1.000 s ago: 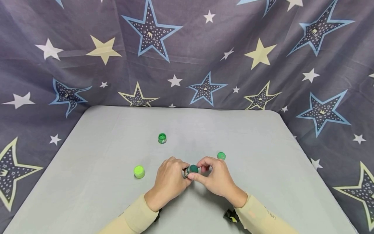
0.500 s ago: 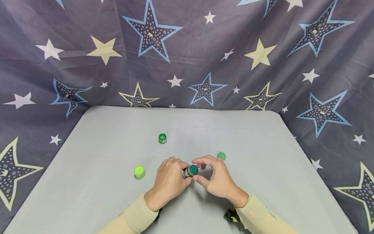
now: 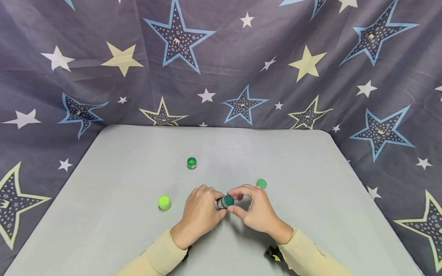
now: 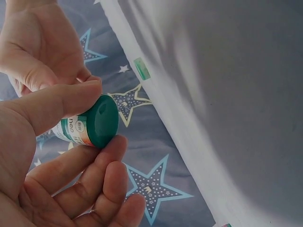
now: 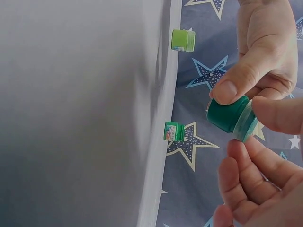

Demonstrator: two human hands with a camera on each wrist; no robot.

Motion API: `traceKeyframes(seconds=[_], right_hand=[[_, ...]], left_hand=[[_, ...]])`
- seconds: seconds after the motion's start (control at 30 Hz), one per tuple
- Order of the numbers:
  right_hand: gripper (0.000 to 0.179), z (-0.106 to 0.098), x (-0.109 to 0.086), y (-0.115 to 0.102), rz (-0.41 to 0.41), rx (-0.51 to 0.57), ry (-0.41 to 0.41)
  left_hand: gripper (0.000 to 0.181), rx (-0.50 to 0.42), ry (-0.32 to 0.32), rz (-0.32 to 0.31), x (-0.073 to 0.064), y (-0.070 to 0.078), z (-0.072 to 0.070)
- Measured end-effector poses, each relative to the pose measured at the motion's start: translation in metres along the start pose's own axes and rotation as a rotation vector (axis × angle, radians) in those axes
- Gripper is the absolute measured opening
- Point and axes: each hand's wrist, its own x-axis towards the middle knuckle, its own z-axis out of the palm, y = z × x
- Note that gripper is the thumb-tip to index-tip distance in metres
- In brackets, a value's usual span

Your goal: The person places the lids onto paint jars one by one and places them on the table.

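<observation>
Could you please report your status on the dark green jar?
Left hand holding dark green jar. Right hand pinching its translucent lid. Loose green lid beyond right hand, seemingly not in the way.

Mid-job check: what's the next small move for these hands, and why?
Probably a small twist of the lid by the right hand, with the left hand bracing the dark green jar: the left grips the jar's body, the right's thumb and fingertips are at the lid's edge, and the lid sits on the jar.
</observation>
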Motion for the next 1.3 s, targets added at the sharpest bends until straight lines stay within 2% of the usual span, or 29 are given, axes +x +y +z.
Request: traceKeyframes(seconds=[0.57, 1.3], right_hand=[[0.021, 0.0015, 0.0012, 0.0000, 0.022, -0.002, 0.003], [0.027, 0.0048, 0.0009, -0.0004, 0.080, -0.075, 0.044]], left_hand=[[0.025, -0.008, -0.009, -0.006, -0.0004, 0.0001, 0.0011], [0.027, -0.008, -0.023, -0.002, -0.0015, 0.0015, 0.0006]])
